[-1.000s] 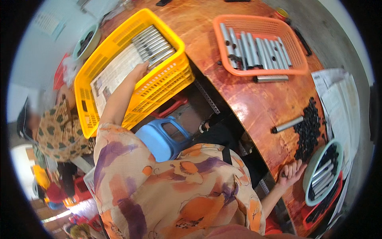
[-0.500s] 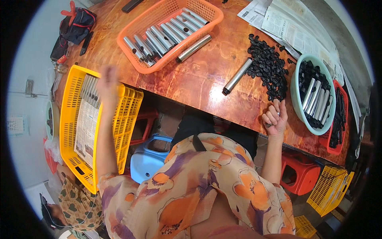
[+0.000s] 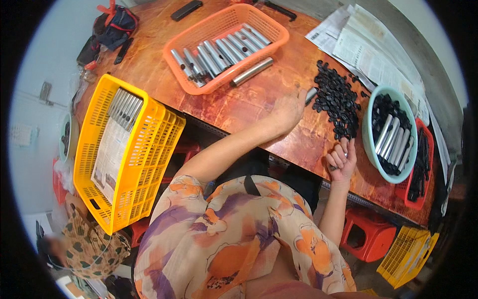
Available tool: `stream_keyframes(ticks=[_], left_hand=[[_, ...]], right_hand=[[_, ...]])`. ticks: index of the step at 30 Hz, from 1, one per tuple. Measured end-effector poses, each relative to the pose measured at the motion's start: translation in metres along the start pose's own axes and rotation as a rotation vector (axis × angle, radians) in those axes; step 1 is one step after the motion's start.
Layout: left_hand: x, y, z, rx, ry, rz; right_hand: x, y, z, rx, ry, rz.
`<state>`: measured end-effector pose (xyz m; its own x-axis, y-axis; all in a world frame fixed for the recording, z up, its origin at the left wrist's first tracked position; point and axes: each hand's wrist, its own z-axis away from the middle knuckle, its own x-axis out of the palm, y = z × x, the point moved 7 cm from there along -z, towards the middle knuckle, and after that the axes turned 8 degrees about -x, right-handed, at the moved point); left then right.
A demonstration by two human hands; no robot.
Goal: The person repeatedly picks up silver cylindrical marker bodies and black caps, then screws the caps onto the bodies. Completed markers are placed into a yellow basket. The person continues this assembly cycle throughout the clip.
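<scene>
1. My left hand point(image 3: 289, 113) was over the bare table point(image 3: 154, 65), fingers at the metal tube point(image 3: 311, 93) just left of the black pieces point(image 3: 336, 99); most of that tube was hidden behind the hand, so couldn't tell if I had a grip
2. My right hand point(image 3: 342, 160) was at the near end of the black pieces, thumb and index finger up by the heap, other fingers curled in; couldn't tell if anything was pinched
3. Orange basket point(image 3: 244, 15) sat further back, with tubes side by side in it; one loose tube point(image 3: 252, 72) lay just outside its near rim
4. Green bowl point(image 3: 367, 133), right of the heap, held more tubes on black parts; red basket point(image 3: 411, 201) beyond it held long black parts
5. Yellow crate point(image 3: 142, 154), left of the table, had a row of tubes and newspaper point(image 3: 107, 159) inside
</scene>
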<state>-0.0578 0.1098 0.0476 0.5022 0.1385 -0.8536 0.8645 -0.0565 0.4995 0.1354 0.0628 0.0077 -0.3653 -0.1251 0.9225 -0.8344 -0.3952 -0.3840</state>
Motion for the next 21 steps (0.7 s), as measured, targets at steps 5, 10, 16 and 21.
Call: stream_keyframes(ticks=[5, 10, 16, 21], left_hand=[[-0.019, -0.023, 0.018, -0.14, 0.126, 0.28], [-0.076, -0.048, 0.054, -0.183, 0.266, 0.941], [-0.236, -0.146, 0.155, -0.436, 0.865, 0.967], [-0.311, -0.325, 0.258, -0.758, 1.136, 1.003]], right_hand=[[0.003, 0.001, -0.001, 0.028, 0.012, 0.003], [0.001, 0.001, 0.001, 0.037, -0.017, -0.019], [-0.004, -0.001, 0.002, 0.035, -0.021, -0.026], [-0.001, 0.001, 0.0, 0.044, -0.03, -0.035]])
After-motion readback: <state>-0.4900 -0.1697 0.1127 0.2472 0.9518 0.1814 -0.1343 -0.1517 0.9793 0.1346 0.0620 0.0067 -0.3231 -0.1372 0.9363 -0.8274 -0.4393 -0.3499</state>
